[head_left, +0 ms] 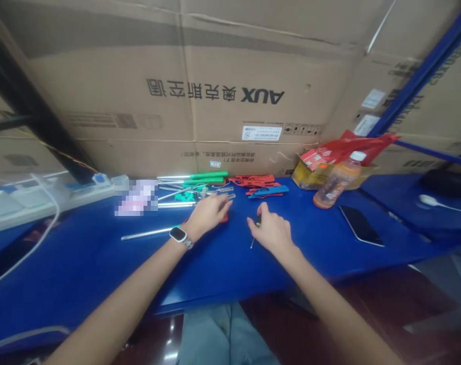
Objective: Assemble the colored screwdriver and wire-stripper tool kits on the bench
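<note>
My right hand [274,227] is closed around a small screwdriver [252,243]. Part of its dark and yellow handle shows between thumb and fingers, and its thin shaft slants down towards the blue tabletop. My left hand [207,215], with a watch on the wrist, is curled over the tools; what its fingers hold is hidden. Under that hand lies a long screwdriver [146,234], its shaft sticking out to the left. Just beyond the fingertips are clear-handled screwdrivers [225,189]. Several green-handled screwdrivers [209,177] lie behind, beside red tools [253,180] and a blue tool [268,191].
A drink bottle [339,180] leans against a yellow box [306,177] with a red plastic bag [348,147]. To the right lies a phone [361,225]. A white power strip [63,203] with cables runs along the left. Large cardboard boxes [215,50] stand behind the blue table [215,274].
</note>
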`<state>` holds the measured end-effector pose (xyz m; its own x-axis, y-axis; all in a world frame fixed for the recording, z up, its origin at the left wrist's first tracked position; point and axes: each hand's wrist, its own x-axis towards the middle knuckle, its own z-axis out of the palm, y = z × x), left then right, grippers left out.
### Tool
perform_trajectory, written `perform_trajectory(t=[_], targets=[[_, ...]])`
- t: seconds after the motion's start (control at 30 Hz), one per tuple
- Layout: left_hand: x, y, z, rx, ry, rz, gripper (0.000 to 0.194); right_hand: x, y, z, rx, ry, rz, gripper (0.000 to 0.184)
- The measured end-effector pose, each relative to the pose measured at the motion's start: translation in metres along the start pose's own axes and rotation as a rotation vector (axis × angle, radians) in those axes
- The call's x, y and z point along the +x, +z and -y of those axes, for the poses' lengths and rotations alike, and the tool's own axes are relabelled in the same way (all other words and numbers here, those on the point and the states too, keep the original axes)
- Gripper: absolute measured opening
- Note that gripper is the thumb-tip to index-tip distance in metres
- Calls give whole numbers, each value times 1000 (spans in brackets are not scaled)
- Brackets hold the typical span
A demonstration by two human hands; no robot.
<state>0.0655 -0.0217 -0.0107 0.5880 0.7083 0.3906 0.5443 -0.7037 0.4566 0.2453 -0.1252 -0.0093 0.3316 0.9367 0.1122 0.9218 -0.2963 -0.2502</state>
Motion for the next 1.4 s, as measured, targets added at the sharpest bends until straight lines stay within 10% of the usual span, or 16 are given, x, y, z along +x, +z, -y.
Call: perform_trajectory(t=[0.63, 0.83, 1.17, 1.4], targets=[[-18, -6, 35, 70, 26, 3, 22, 11, -1, 11, -92, 63, -2, 25], [-17, -16, 23, -101, 20, -179, 33, 23, 11, 48, 363, -43, -164, 8], [-17, -44, 36, -684, -225, 113, 49, 75, 45, 118, 1148, -232, -229, 17], [-17, -46, 50, -564, -152, 13, 41, 85, 47, 129, 1624, -58, 52, 42]])
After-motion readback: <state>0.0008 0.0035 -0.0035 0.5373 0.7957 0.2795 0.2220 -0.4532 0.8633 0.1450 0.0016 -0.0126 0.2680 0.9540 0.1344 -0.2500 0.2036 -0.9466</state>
